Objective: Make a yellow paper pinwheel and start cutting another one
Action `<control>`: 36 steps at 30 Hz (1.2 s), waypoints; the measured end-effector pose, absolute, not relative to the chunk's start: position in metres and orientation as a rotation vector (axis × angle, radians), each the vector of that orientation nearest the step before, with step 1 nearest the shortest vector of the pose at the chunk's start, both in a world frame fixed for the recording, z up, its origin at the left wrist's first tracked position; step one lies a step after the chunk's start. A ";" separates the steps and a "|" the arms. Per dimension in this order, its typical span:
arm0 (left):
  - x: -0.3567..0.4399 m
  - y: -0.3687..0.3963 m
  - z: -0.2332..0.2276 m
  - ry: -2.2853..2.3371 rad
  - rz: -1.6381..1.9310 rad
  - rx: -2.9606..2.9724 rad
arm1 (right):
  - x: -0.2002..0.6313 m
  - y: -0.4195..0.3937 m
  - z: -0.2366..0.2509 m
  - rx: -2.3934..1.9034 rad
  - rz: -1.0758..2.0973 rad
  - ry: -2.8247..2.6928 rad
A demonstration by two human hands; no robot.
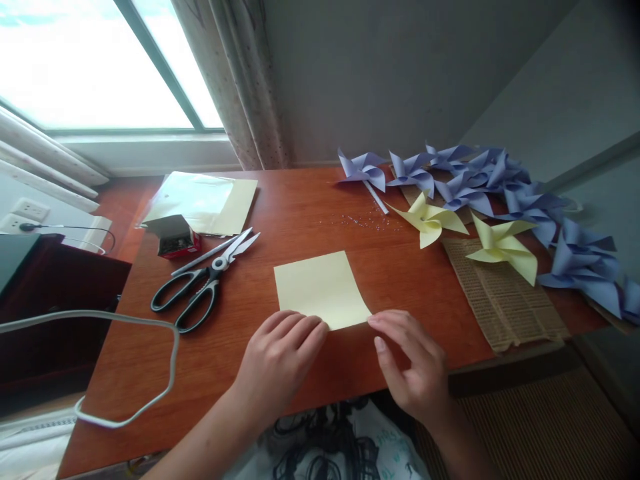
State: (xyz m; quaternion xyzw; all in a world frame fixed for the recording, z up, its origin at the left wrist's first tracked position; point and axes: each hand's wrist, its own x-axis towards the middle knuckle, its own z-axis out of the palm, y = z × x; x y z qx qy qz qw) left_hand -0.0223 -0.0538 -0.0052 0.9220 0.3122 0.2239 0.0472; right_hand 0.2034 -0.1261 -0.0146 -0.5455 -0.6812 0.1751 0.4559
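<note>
Two hands, left hand [283, 350] and right hand [413, 363] apart, fingertips pressing yellow paper square [320, 288], scissors [203, 287] nearby

Blue pinwheels [590, 257] — cut off right

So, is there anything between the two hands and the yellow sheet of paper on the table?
Nothing visible does. The left hand rests its fingertips on the near edge of the yellow sheet, and the right hand touches its near right corner. The scissors lie apart to the left, the yellow pinwheels farther right.
</note>
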 end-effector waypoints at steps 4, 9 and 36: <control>-0.043 -0.054 -0.012 1.015 0.770 2.629 | 0.213 -0.118 -0.018 -1.338 0.519 -1.872; -0.060 -0.053 -0.022 0.955 0.828 2.501 | 0.216 -0.107 -0.025 -1.291 0.519 -2.043; -0.033 -0.085 -0.012 1.295 0.841 2.502 | 0.176 -0.088 -0.024 -1.660 0.461 -1.735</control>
